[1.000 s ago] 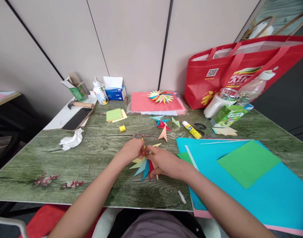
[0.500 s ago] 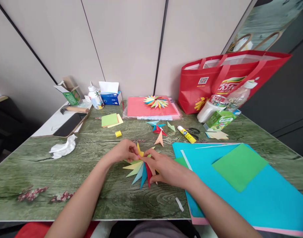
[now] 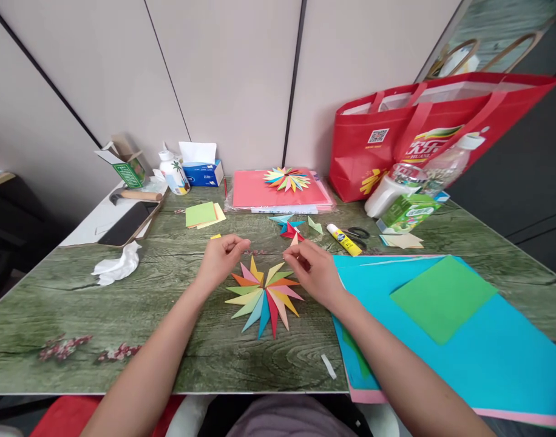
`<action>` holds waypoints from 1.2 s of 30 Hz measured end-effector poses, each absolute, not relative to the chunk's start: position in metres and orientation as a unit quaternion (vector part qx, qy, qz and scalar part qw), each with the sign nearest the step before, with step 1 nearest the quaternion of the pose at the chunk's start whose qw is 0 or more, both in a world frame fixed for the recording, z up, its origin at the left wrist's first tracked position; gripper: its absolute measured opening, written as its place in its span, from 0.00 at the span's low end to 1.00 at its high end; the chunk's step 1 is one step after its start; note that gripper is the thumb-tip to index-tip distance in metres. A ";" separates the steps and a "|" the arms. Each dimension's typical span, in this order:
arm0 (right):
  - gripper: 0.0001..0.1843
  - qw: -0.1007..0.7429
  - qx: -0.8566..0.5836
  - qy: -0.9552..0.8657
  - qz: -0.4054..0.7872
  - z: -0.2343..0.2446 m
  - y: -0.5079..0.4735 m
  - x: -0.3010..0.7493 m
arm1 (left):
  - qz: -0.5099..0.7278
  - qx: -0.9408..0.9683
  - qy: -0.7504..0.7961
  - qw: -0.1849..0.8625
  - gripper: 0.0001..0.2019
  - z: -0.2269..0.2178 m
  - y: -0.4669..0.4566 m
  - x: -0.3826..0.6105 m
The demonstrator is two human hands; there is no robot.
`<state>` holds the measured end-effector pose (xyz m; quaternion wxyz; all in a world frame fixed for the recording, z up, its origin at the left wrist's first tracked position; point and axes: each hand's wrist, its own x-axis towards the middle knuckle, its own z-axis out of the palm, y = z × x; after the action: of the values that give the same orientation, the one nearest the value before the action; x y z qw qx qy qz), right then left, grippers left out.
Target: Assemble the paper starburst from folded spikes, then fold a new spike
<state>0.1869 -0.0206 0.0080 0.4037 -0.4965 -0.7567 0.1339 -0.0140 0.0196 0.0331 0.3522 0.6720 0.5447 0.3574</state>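
A multicoloured star of folded paper points [image 3: 263, 297] lies flat on the table, showing a gap at its far side between a yellow and a pale yellow point. My left hand [image 3: 221, 261] is above its far left side, thumb and forefinger pinched, nothing visible in them. Off its far right side, my right hand [image 3: 315, 271] has curled fingers with nothing seen between them. Just behind those fingers is a peach folded piece [image 3: 295, 240], partly hidden. Beyond it lie a red folded piece [image 3: 291, 230], blue folded pieces [image 3: 281, 222] and a pale green one [image 3: 315, 225].
A glue stick [image 3: 344, 240] and black scissors [image 3: 357, 233] lie beyond my right hand. Blue sheets [image 3: 478, 352] with a green square [image 3: 444, 298] cover the right side. A finished paper star [image 3: 287, 179] rests on red paper [image 3: 250, 191]. A red bag [image 3: 355, 158] stands behind.
My hands have let go of the star and moved apart, left hand to the left, right hand to the right and farther out. The star now shows whole. The view has shifted slightly.
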 end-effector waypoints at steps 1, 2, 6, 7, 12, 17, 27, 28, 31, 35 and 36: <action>0.10 0.398 -0.501 -0.757 0.130 0.006 -0.020 0.187 | 0.350 0.682 0.544 0.342 0.13 0.033 0.020 -0.014; 0.11 0.391 -0.503 -0.760 0.131 0.004 -0.019 0.186 | 0.335 0.693 0.542 0.337 0.13 0.033 0.020 -0.014; 0.11 0.360 -0.481 -0.780 0.176 0.006 -0.021 0.186 | 0.257 0.728 0.526 0.357 0.14 0.032 0.021 -0.018; 0.11 0.346 -0.462 -0.791 0.201 0.008 -0.022 0.186 | 0.240 0.733 0.525 0.359 0.15 0.031 0.021 -0.019; 0.21 0.213 -0.375 -0.857 0.283 0.021 -0.030 0.186 | 0.203 0.749 0.576 0.255 0.16 0.025 0.027 -0.032; 0.22 0.161 -0.375 -0.869 0.282 0.020 -0.031 0.185 | 0.149 0.755 0.591 0.242 0.18 0.017 0.032 -0.042; 0.18 0.160 -0.405 -0.861 0.263 0.015 -0.029 0.184 | 0.093 0.780 0.558 0.269 0.15 0.020 0.022 -0.034; 0.18 0.161 -0.407 -0.860 0.262 0.015 -0.029 0.184 | 0.092 0.779 0.558 0.272 0.15 0.020 0.022 -0.034; 0.16 0.168 -0.415 -0.858 0.253 0.013 -0.030 0.181 | 0.088 0.779 0.555 0.276 0.15 0.020 0.022 -0.033; 0.16 0.174 -0.423 -0.857 0.236 0.010 -0.032 0.178 | 0.096 0.788 0.544 0.273 0.14 0.019 0.022 -0.033; 0.16 0.175 -0.424 -0.857 0.235 0.009 -0.032 0.177 | 0.099 0.790 0.540 0.273 0.13 0.019 0.022 -0.033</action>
<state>0.1768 -0.0319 0.0090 0.1755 -0.4240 -0.8569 0.2348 -0.0333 0.0218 0.0186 0.2730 0.7903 0.5396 0.0987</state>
